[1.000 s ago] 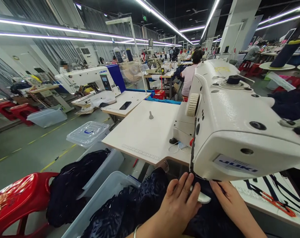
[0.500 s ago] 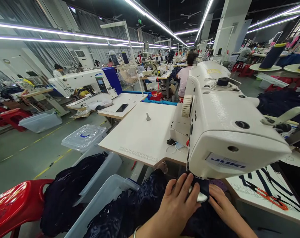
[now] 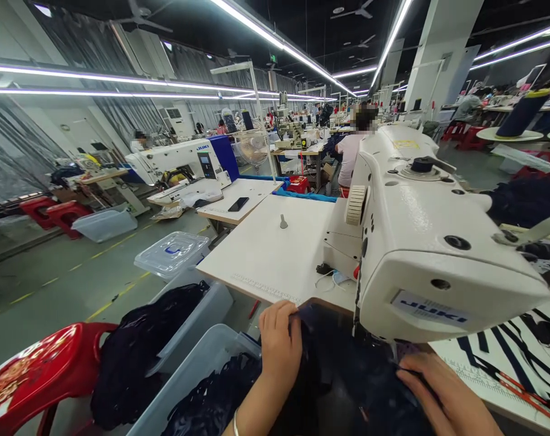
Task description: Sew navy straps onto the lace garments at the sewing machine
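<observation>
Dark navy cloth (image 3: 347, 363) spreads between my two hands in front of the white JUKI sewing machine (image 3: 438, 254). My left hand (image 3: 281, 339) is closed on the cloth's far left edge, by the front of the white work table (image 3: 256, 242). To the right, my right hand (image 3: 442, 384) pinches the cloth below the machine head, thumb and fingers together. The cloth's upper part runs close under the needle area, which is partly hidden by the machine head. It cannot be told whether the presser foot touches it.
Clear plastic bins (image 3: 197, 363) with dark cloth stand at the left, beside a red stool (image 3: 52, 369). Dark strips and orange-handled scissors (image 3: 529, 393) lie on the table at right. A phone (image 3: 238, 204) rests on the neighbouring table. A person (image 3: 350, 151) sits ahead.
My left hand has moved left from the needle area and now grips the cloth's edge. My right hand has shifted right and down slightly. The cloth is spread wider; the view has turned left.
</observation>
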`<act>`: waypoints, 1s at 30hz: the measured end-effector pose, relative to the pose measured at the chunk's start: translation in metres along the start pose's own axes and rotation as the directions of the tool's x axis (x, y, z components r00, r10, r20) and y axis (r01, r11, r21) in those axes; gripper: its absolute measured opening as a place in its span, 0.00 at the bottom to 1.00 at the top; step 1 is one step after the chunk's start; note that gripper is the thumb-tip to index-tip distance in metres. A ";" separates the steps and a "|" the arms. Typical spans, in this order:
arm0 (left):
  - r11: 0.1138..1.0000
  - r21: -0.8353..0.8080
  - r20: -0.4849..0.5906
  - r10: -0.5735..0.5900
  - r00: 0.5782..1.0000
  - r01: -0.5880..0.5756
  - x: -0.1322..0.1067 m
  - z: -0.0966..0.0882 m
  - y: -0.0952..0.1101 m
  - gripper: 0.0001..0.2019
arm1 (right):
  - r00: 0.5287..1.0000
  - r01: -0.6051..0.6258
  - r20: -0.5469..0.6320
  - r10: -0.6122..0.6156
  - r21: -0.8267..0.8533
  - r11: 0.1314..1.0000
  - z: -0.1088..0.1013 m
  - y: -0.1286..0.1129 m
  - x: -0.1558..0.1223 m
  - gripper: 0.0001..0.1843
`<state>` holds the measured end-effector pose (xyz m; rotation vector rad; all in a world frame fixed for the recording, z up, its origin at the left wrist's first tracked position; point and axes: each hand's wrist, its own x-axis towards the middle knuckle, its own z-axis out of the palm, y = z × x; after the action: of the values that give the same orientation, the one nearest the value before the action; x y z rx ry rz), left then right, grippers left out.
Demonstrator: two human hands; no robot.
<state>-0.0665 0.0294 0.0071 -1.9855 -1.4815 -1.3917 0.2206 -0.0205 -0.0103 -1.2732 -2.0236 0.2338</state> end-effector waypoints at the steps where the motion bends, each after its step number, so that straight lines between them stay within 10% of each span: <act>1: 0.999 0.016 0.012 0.039 0.999 -0.039 -0.001 0.001 0.002 0.10 | 0.994 0.093 -0.054 -0.099 -0.106 0.990 0.007 -0.007 0.008 0.11; 3: 0.968 0.005 0.106 0.248 0.963 -0.250 -0.006 0.000 0.011 0.14 | 0.965 0.178 -0.127 -0.228 -0.320 0.931 0.019 -0.017 0.021 0.12; 7: 0.690 -0.146 0.357 0.705 0.613 -0.709 -0.013 -0.004 0.037 0.18 | 0.948 0.195 -0.106 -0.301 -0.553 0.810 0.028 -0.027 0.026 0.13; 9: 0.659 -0.179 0.412 0.725 0.553 -0.731 -0.014 -0.005 0.047 0.18 | 0.970 0.124 -0.117 -0.213 -0.512 0.850 0.027 -0.028 0.023 0.14; 13: 0.701 -0.181 0.455 0.681 0.574 -0.689 -0.014 -0.005 0.059 0.19 | 0.974 -0.215 -0.074 0.213 -0.028 0.976 0.026 -0.024 0.016 0.13; 17: 0.720 -0.156 0.501 0.647 0.575 -0.676 -0.014 -0.007 0.061 0.20 | 0.864 -0.492 0.129 0.486 0.414 0.765 0.026 -0.015 0.015 0.13; 30: 0.832 -0.228 0.543 0.539 0.644 -0.505 -0.007 -0.005 0.054 0.22 | 0.813 -0.582 0.080 0.577 0.123 0.804 0.023 -0.009 0.029 0.17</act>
<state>-0.0230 -0.0016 0.0195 -2.7482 -0.8905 -0.5835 0.1917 0.0044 -0.0078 -1.7778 -1.5532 0.6830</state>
